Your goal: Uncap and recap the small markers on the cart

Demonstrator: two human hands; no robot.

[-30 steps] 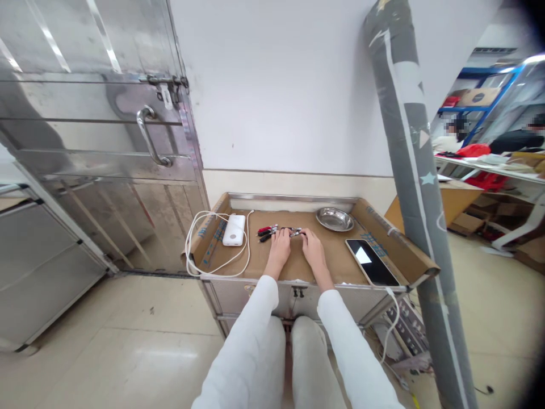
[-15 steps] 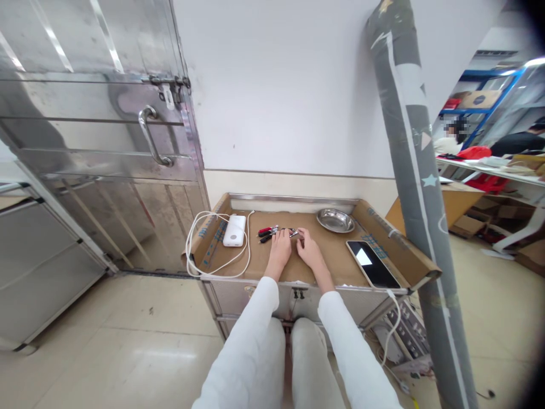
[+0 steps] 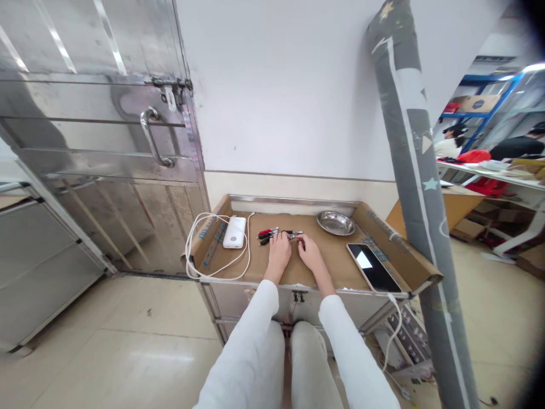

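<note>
Several pens (image 3: pixel 267 232), with red and black barrels, lie in a loose group on the brown cardboard cover (image 3: pixel 264 267) of a low cabinet. My left hand (image 3: pixel 280 254) reaches in at their right side, fingers together and bent down on a pen. Close by on the right, my right hand (image 3: pixel 310 254) has its thumb and fingertips pinched at the end of that pen, which bridges the small gap between the hands. One dark pen (image 3: pixel 293 232) lies just beyond the fingertips. Most of the held pen is hidden under my fingers.
A white power bank (image 3: pixel 234 233) with a looped white cable (image 3: pixel 191 244) lies at the left. To the right are a round steel dish (image 3: pixel 336 223) and a phone (image 3: pixel 373 267). A tall grey wrapped roll (image 3: pixel 419 170) leans beside the cabinet. Two people sit farther back at right.
My right fingertips have drawn slightly back toward me, and the dark pen beyond them shows more. My left hand stays nearly in place. The view has shifted slightly.
</note>
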